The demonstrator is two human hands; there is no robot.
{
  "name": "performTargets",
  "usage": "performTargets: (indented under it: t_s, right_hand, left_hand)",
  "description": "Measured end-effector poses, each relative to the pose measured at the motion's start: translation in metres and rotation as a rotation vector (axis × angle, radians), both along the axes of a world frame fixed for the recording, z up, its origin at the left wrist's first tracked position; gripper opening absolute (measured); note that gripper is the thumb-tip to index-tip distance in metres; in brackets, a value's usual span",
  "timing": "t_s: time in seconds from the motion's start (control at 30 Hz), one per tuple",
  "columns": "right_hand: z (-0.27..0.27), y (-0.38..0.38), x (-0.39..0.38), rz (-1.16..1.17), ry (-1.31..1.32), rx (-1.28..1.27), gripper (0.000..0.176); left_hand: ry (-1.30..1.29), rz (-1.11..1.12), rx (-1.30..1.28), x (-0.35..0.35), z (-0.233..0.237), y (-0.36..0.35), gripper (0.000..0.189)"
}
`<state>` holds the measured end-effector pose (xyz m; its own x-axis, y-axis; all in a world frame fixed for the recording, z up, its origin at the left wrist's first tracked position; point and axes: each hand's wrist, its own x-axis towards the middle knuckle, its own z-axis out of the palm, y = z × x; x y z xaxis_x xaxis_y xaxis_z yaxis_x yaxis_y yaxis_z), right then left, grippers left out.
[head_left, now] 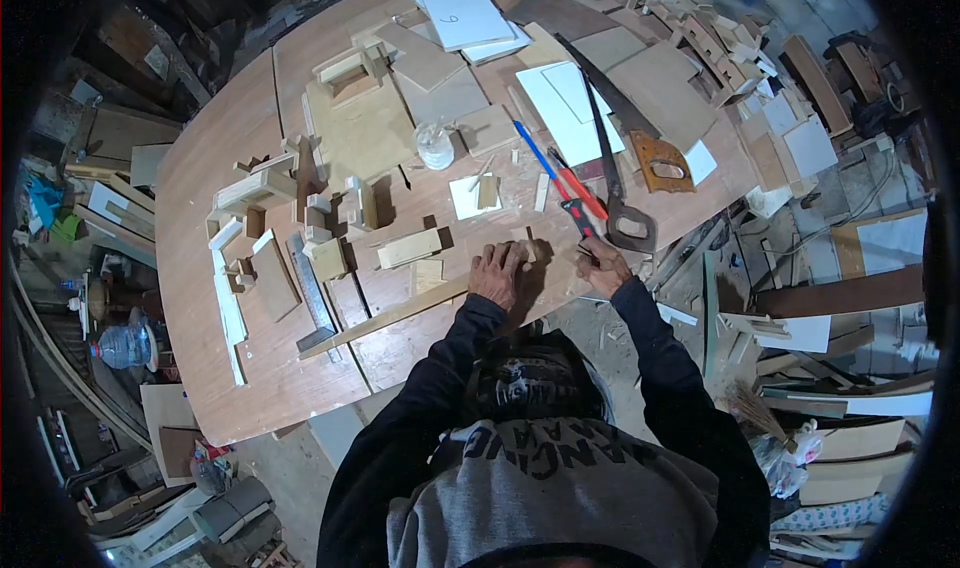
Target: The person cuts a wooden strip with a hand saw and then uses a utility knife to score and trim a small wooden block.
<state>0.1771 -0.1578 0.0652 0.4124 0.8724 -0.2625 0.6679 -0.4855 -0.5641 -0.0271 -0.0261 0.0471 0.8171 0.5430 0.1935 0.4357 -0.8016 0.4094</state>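
My left hand (497, 273) lies at the table's near edge, its fingers bent and closed over a small wooden block (529, 239) that is partly hidden. A long wooden strip (400, 318) runs left from beneath that hand. Just to the right, my right hand (603, 266) has curled fingers, close to the end of a red-and-black tool handle (579, 217); what the fingers hold is hidden. That handle continues into a blue bar (532, 146). Beside it lies a handsaw with a dark handle (632, 230). Another saw has a brown wooden handle (661, 162).
On the table (220, 368) stand a clear plastic jar (434, 146), several wooden blocks (410, 248) and a metal ruler or square (309, 286). White boards (462, 10) and a pale panel (360, 123) lie farther back. Wood offcuts (840, 288) crowd the floor at right.
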Motion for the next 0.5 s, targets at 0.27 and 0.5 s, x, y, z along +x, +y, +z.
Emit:
performTargets:
  t_s: [0.27, 0.5]
  right_hand:
    - [0.003, -0.011, -0.018, -0.149, 0.414, 0.521, 0.02]
    - [0.0, -0.01, -0.023, -0.333, 0.678, 0.593, 0.024]
  left_hand:
    - [0.007, 0.1, 0.151, 0.014, -0.009, 0.004, 0.045]
    - [-0.287, 0.071, -0.627, 0.036, 0.051, -0.019, 0.049]
